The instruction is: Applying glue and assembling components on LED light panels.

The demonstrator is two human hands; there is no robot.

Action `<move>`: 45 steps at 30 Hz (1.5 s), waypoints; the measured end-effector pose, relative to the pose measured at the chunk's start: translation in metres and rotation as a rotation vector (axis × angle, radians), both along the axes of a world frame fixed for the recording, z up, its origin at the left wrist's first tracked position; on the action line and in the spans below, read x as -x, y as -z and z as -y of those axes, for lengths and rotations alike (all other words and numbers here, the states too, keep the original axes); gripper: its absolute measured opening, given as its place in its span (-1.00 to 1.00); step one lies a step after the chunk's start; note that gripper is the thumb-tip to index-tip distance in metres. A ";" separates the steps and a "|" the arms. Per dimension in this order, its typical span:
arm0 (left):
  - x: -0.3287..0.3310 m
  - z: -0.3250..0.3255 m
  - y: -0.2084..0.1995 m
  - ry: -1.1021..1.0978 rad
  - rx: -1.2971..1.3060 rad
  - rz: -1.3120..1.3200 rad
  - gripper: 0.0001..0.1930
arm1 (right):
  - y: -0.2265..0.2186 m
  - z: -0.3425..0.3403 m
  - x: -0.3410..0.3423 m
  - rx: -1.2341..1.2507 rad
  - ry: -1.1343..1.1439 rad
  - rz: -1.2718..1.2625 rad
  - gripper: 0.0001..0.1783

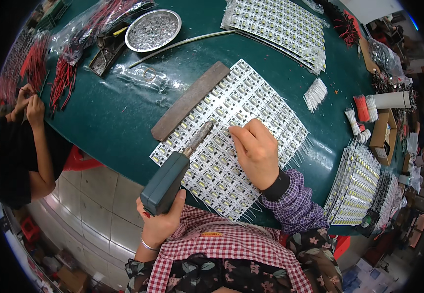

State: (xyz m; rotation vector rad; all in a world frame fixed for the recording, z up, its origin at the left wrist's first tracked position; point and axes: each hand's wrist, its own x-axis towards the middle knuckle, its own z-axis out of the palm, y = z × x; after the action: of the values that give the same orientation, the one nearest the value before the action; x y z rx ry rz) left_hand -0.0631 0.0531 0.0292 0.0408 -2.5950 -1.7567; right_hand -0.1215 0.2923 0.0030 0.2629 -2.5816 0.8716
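My left hand (160,222) is wrapped round the handle of a dark green soldering gun (164,183). The gun's metal tip reaches over a white LED circuit board panel (214,158), close to its middle. Just right of the tip, my right hand (256,149) is closed in a pinch low over the panel; whatever lies between its fingertips is too small to make out. Rows of small yellowish LEDs cover the panel, and thin white wires stick out along its right and lower edges. Across its upper left edge lies a flat grey-brown bar (191,100).
A metal bowl of silvery bits (128,36) and bundles of red wires (63,80) lie at the far left. More panels are stacked at the back (275,29) and right (351,185). White wire pieces (314,94) lie beyond my right hand. Another person's hands (30,105) work at left.
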 end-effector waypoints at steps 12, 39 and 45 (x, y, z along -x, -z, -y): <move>0.000 -0.001 0.007 0.047 0.000 -0.002 -0.83 | 0.004 0.000 0.001 -0.056 -0.013 -0.013 -0.78; -0.005 0.002 0.007 0.031 0.109 -0.024 -0.82 | -0.024 -0.002 -0.006 -0.079 0.008 0.014 -0.82; 0.003 -0.007 0.005 0.042 0.074 -0.049 -0.82 | -0.001 0.003 0.003 -0.035 0.026 -0.036 -0.84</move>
State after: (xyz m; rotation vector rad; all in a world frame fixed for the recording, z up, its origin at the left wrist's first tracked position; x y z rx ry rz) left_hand -0.0666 0.0601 0.0244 -0.0566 -2.6417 -1.6507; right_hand -0.1243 0.2892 0.0041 0.2525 -2.5637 0.8059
